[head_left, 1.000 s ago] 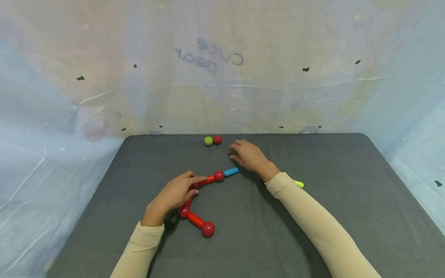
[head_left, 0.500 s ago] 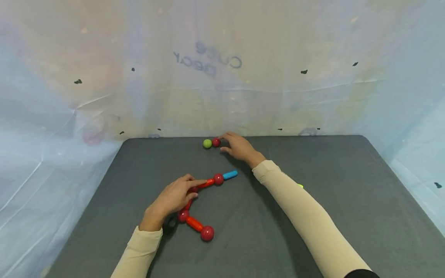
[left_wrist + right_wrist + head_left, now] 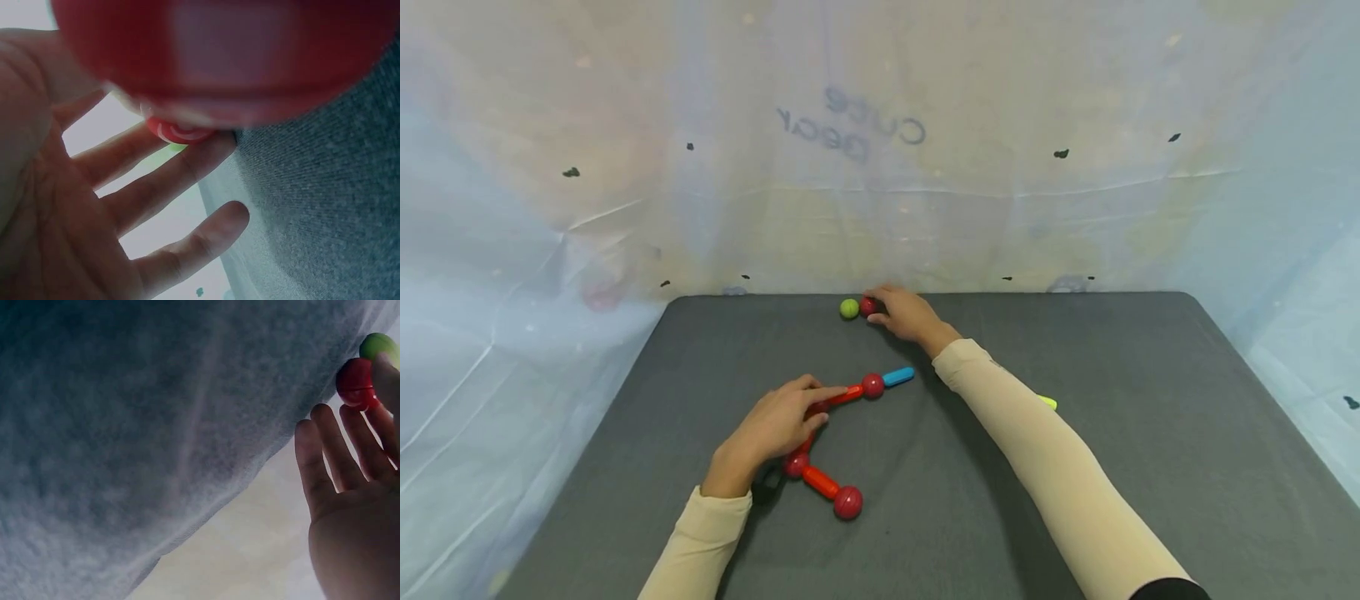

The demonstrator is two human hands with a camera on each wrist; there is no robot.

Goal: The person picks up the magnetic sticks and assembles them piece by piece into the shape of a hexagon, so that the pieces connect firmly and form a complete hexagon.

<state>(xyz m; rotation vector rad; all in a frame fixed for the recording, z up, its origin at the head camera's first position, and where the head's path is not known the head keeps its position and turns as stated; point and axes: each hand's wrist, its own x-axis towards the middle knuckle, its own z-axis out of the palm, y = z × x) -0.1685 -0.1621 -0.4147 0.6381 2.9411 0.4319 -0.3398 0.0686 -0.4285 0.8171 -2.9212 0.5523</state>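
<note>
Take the glossy blue rod (image 3: 899, 377) as your landmark: it forms 1 end of a bent chain of shiny red balls and red rods (image 3: 822, 482), apparently plastic, on the table covered in dark grey cloth (image 3: 940, 533). Your left hand (image 3: 781, 421) lies over the chain's bend, to the left of the blue rod. Its fingers are spread and mostly straight, the index finger laid along a red rod and the thumb nearer you, so 1 ball of the chain is largely covered. That placement probably steadies the chain against rolling or swivelling.

Your right hand (image 3: 910, 317) reaches beyond the blue rod to a separate shiny red ball (image 3: 868, 306). The ball sits at the tips of your thumb and index finger, well forward of the palm, while the other fingers stretch out. Whether those 2 tips pinch it or merely flank it, I cannot tell. Holding the arm to the right likely keeps it off the chain and away from the small green ball (image 3: 849, 309), which is just beside the red one, also beyond the blue rod. A yellow-green rod (image 3: 1048, 402), partly hidden by your beige right sleeve (image 3: 1037, 442), lies to the right of the blue rod.
</note>
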